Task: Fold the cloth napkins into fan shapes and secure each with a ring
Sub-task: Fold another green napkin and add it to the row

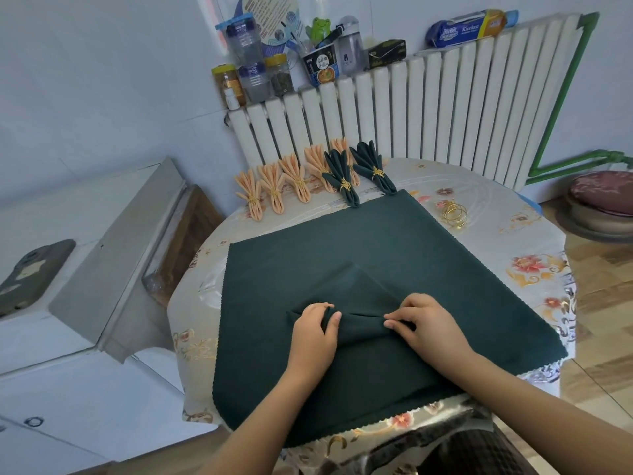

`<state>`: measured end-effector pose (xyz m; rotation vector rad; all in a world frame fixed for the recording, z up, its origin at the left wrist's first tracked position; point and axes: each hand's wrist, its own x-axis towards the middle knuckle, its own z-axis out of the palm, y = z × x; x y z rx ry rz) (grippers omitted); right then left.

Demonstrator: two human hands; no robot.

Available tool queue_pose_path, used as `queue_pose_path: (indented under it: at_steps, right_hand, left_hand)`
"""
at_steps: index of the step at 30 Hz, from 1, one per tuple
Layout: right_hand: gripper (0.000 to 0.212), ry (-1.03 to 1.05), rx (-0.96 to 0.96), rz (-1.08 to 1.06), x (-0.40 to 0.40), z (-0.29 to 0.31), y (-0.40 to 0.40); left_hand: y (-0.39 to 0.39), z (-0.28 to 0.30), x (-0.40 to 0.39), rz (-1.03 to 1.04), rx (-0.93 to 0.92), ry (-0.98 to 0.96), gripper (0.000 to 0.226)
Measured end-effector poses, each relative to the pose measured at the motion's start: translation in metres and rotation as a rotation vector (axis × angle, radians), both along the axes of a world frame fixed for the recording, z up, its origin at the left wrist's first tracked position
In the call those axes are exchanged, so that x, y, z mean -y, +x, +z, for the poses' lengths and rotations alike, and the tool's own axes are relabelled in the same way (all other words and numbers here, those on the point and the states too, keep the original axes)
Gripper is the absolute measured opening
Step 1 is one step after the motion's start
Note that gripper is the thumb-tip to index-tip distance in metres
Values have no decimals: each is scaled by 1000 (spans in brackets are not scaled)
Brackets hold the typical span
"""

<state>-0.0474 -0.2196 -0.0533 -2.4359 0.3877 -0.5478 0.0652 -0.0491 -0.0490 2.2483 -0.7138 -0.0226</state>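
Hands meet at the middle of a dark green napkin (359, 269) that lies spread flat over the flowered tabletop (534, 269). The left hand (313, 334) pinches a raised fold of the napkin between thumb and fingers; the right hand (424, 323) pinches the same fold just beside it, fingertips curled into the fabric. Beyond the fold, a corner of the napkin lies turned over as a triangle pointing away from the person.

At the napkin's far edge stand two finished green fans (356, 173), each cinched by a gold ring, their lower tips touching the edge of the spread napkin. To the left of these, a row of peach fans (274, 186) lies in front of a white radiator (428, 108). Loose gold rings (454, 214) sit in a small pile just off the napkin's far right corner. On top of the radiator are jars, bottles and a roll of kitchen wrap (469, 27).
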Motion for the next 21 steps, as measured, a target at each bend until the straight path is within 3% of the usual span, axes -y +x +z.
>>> queue_pose_path:
  at_steps: [4,9,12,16,18,21]
  right_hand:
    - [6,25,0,-52,4,0,3]
    - [6,-84,-53,-74,2,1,8]
    - [7,-92,-106,-97,3,4,9]
    - [11,-47,-186,-106,3,7,11]
    - [11,-46,-198,-120,2,7,10]
    - [12,-37,-204,-124,0,7,8]
  left_hand:
    - [1,-7,1,31,7,16,6]
    - [1,-3,5,55,21,84,9]
    - [8,2,7,32,17,158,32]
    - [25,28,12,-83,-1,500,60]
    - [30,45,24,-192,154,732,62]
    - [33,63,57,-434,227,797,51]
